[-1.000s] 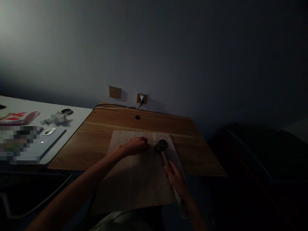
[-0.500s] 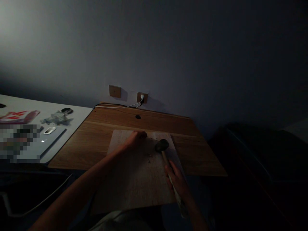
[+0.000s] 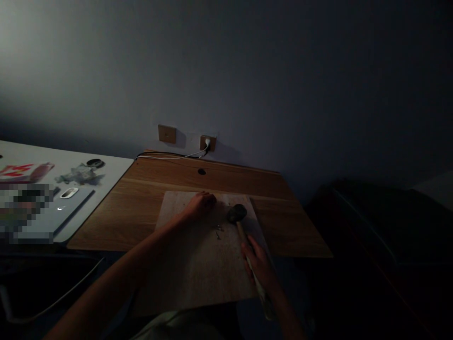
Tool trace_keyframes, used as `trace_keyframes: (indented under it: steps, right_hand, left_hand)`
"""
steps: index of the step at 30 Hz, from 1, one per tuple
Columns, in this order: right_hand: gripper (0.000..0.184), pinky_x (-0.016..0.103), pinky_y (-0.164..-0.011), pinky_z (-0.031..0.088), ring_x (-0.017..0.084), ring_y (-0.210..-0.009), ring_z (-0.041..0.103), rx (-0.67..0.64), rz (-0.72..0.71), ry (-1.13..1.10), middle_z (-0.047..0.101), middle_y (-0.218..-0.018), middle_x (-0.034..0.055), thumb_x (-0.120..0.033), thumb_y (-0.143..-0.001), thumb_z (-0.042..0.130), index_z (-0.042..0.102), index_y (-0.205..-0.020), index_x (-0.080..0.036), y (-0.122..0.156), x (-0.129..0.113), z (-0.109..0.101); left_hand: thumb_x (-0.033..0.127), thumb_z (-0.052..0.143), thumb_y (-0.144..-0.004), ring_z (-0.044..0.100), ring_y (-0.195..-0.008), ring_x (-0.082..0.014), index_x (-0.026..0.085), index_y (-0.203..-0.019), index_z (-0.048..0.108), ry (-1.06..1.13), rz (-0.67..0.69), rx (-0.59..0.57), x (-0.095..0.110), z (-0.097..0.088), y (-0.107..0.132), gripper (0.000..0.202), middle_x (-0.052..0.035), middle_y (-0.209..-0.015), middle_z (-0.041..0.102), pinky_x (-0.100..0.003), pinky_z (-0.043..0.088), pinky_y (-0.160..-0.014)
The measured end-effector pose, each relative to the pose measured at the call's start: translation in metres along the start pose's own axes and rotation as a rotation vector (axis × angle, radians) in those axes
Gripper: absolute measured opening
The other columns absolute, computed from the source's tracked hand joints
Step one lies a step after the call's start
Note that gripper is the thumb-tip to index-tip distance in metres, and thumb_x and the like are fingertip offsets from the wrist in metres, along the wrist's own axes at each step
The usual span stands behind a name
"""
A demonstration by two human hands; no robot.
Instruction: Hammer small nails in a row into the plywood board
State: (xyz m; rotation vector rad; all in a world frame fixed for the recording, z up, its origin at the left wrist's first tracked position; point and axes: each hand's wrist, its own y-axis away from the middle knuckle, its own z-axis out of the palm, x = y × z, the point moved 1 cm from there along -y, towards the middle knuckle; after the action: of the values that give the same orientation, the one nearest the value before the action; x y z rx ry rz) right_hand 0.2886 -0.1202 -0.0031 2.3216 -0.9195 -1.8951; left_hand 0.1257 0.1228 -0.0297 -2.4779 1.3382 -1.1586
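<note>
One brown wooden desk (image 3: pixel 141 212) fills the middle of the dim view, pushed against a grey wall. On it lies a pale rectangular plywood board (image 3: pixel 198 278), its near edge overhanging toward the person. A dark-headed hammer with a pale wooden handle (image 3: pixel 238 215) rests along the board's right side. Its long axis runs from the head at the far end back toward the person, tilted slightly rightward.

The right hand (image 3: pixel 260 269) is clasped around the handle low down, well back from the head. The left hand (image 3: pixel 200 206) sits near the board's far edge, fingers curled with their tips down on the wood. In this light it is unclear whether they pinch anything.

A few small loose metal nails (image 3: pixel 218 230) lie on the board, nearer than the left hand and just left of the hammer head. They are between the two hands, closer to the left fingertips than to the right hand.
</note>
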Motion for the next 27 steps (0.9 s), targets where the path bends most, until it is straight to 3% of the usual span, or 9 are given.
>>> trace_keyframes:
  steps: [5, 11, 19, 27]
  right_hand:
    - [0.061, 0.019, -0.031, 0.033, 0.007, -0.037, 0.043, 0.005, -0.101, 0.027, 0.052, -0.067, -0.0071, -0.063, -0.080, 0.059, 0.057, -0.121, -0.019, -0.007, -0.015, 0.006]
    - [0.039, 0.019, -0.026, 0.031, 0.006, -0.035, 0.040, -0.080, -0.205, 0.066, 0.049, -0.068, -0.0077, -0.058, -0.086, 0.053, 0.055, -0.098, -0.020, -0.020, -0.048, 0.023]
    - [0.044, 0.019, -0.027, 0.030, 0.006, -0.035, 0.041, -0.132, -0.215, 0.067, 0.051, -0.070, -0.0076, -0.056, -0.086, 0.052, 0.055, -0.109, -0.019, -0.030, -0.059, 0.043]
    - [0.042, 0.019, -0.026, 0.029, 0.006, -0.033, 0.041, -0.148, -0.205, 0.110, 0.050, -0.069, -0.0074, -0.056, -0.087, 0.051, 0.057, -0.105, -0.019, -0.031, -0.057, 0.045]
  left_hand:
    - [0.014, 0.059, -0.086, 0.062, -0.084, -0.0180, 0.018, -0.091, 0.070, 0.024, -0.018, 0.005, -0.001, 0.000, 0.000, 0.013, -0.0047, -0.085, 0.069, -0.028, 0.047, -0.079]
    - [0.013, 0.060, -0.081, 0.065, -0.080, -0.0167, 0.018, -0.112, 0.067, 0.099, -0.118, 0.012, -0.001, 0.000, 0.003, 0.032, -0.0036, -0.089, 0.071, -0.026, 0.048, -0.073]
    - [0.015, 0.063, -0.081, 0.069, -0.082, -0.0177, 0.019, -0.111, 0.067, 0.116, -0.167, -0.007, 0.004, -0.003, 0.002, 0.030, -0.0038, -0.092, 0.075, -0.025, 0.050, -0.072]
    - [0.023, 0.067, -0.082, 0.072, -0.084, -0.0212, 0.019, -0.127, 0.058, 0.176, -0.170, -0.020, 0.007, -0.008, 0.003, 0.046, -0.0050, -0.093, 0.076, -0.030, 0.053, -0.075]
